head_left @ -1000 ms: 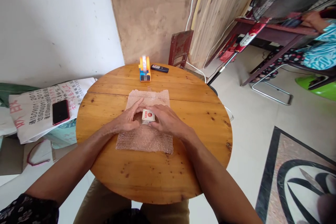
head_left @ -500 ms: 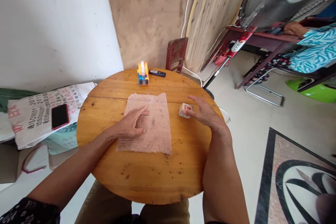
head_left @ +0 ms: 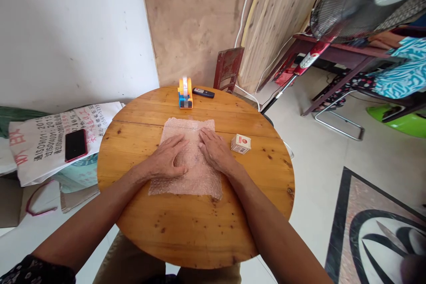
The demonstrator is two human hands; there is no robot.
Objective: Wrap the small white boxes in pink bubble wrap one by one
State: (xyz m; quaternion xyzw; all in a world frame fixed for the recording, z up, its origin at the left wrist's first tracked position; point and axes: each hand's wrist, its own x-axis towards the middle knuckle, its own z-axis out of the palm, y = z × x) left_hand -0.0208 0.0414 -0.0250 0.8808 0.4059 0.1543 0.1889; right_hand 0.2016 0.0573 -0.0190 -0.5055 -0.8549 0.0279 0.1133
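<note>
Wrap in the centre of the frame: lies flat, laid out but closed around nothing, with no fold made. On top, left hand, thumb wide of the fingers, and right hand, fingers narrowly spaced, neither gripping. Box right of centre, off the wrap. Tape at upper centre, apart from both hands.

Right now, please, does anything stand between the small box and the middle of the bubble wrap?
Yes: the right hand lies across the right side of the bubble wrap, between its middle and the small box.
</note>
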